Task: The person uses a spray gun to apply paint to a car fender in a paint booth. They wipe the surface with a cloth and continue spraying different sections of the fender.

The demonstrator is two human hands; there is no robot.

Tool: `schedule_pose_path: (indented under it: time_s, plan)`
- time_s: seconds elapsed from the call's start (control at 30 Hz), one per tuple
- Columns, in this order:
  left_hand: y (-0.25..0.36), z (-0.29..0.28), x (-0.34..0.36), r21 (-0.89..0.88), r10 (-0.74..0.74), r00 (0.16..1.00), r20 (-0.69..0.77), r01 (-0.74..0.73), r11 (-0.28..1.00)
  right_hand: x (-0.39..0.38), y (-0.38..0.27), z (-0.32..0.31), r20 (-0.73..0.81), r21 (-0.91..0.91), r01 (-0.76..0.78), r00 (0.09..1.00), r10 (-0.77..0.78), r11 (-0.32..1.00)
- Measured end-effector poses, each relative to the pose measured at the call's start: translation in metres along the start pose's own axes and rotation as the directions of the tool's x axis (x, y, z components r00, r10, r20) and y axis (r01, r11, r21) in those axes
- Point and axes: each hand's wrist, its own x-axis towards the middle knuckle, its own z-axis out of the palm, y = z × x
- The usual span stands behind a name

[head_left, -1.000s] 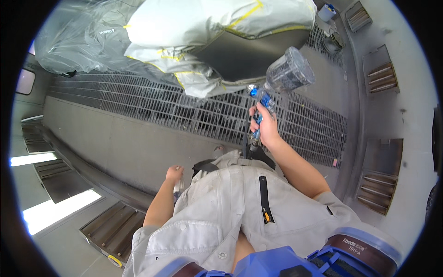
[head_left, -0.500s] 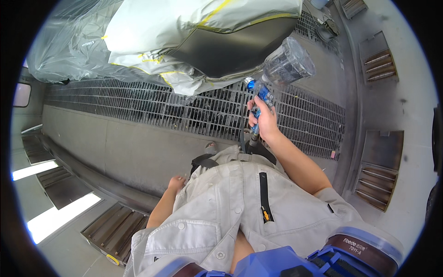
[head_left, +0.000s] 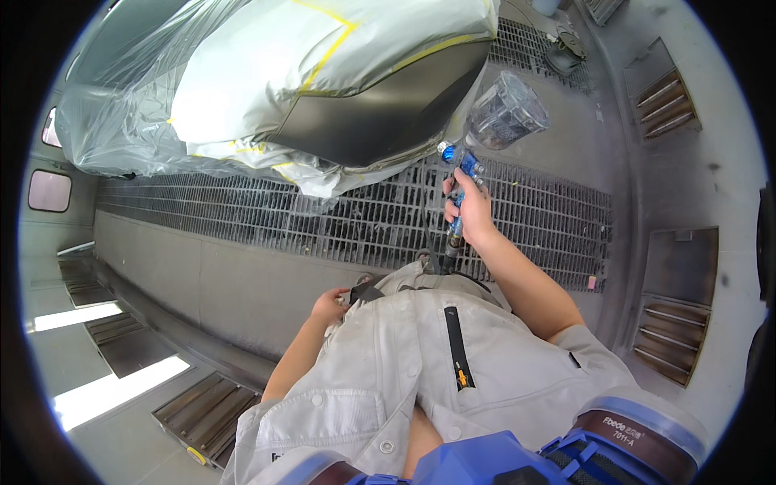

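Observation:
My right hand [head_left: 470, 212] grips the blue handle of a spray gun [head_left: 461, 170] with a clear plastic cup [head_left: 505, 111] on top. The gun's nozzle points toward a bare dark grey car panel [head_left: 380, 109]. White masking paper and yellow tape [head_left: 307, 56] wrap the car around that panel. A black hose [head_left: 432, 250] hangs from the gun's base down to my waist. My left hand [head_left: 330, 307] rests against the hem of my light grey work jacket, its fingers curled, with nothing visibly in it.
A dark metal floor grating [head_left: 323, 218] runs under the car. Clear plastic sheeting [head_left: 97, 121] covers the car's left part. Grey booth floor, floor vents [head_left: 667, 97] at right, lit panels [head_left: 113, 388] at lower left. A blue respirator [head_left: 566, 453] sits at the bottom edge.
The view has shifted, so the car now looms larger. My right hand with the spray gun has risen closer to the dark panel. My left hand has lifted to the jacket hem.

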Motion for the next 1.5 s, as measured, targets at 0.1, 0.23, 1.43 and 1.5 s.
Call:
schedule_pose_path:
  time_s: [0.1, 0.23, 1.43, 1.5]
  plan:
    - [0.027, 0.020, -0.002, 0.164, 0.156, 0.988, 0.000, -0.154, 0.974, 0.001, -0.005, -0.020, -0.041, 0.018, 0.018, 0.999, -0.017, 1.000]
    - [0.053, 0.043, -0.010, 0.110, 0.233, 0.943, -0.238, -0.212, 0.971, 0.008, -0.014, -0.041, -0.027, 0.012, 0.029, 0.999, -0.028, 1.000]
    - [-0.061, 0.192, -0.106, -0.471, -0.468, 0.884, -0.015, 0.407, 0.783, 0.022, -0.001, -0.028, 0.160, -0.216, -0.074, 0.981, 0.110, 0.974]
    - [-0.064, 0.186, -0.110, -0.352, -0.599, 0.800, 0.027, 0.569, 0.743, 0.021, -0.004, -0.032, 0.166, -0.223, -0.059, 0.981, 0.097, 0.973]
